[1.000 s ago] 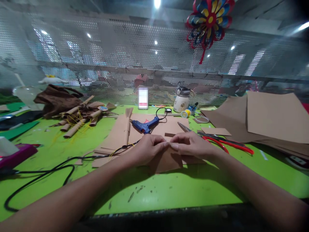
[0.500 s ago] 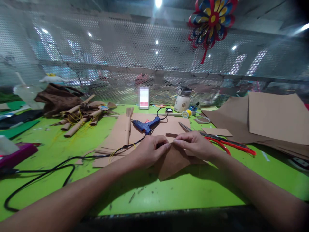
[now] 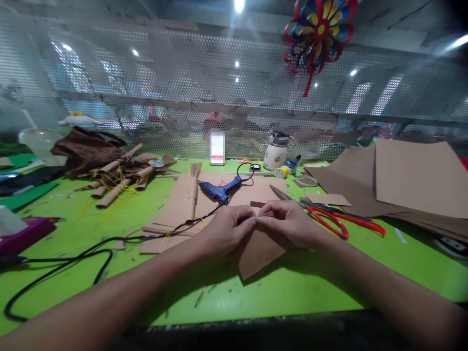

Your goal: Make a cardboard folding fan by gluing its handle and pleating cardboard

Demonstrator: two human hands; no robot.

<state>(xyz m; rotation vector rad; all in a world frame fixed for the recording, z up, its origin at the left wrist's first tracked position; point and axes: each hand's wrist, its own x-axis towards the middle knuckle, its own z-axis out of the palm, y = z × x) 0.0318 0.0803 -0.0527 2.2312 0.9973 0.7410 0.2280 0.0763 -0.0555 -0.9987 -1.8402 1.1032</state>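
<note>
A piece of brown kraft paper (image 3: 260,251) hangs between my hands, its lower corner pointing down toward the green table. My left hand (image 3: 232,228) pinches its upper edge between thumb and forefinger. From the other side, my right hand (image 3: 287,222) pinches the same edge, the two thumb tips touching or nearly so. The fingers cover the part of the edge being gripped. Just beyond my hands lies a blue glue gun (image 3: 221,189) on flat brown sheets (image 3: 175,209). Scissors with red handles (image 3: 329,222) rest beside my right hand.
A small paper broom (image 3: 193,190) lies left of the glue gun. Paper rolls (image 3: 115,192) with yellow string sit farther left. A black cord (image 3: 106,240) crosses the left side. Large brown sheets (image 3: 420,180) stack at right; a bottle (image 3: 276,151) and phone (image 3: 217,148) stand behind.
My right hand has moved slightly left and closed in against my left fingertips. The paper's lower corner has dropped a little, and more of the red scissor handle shows.
</note>
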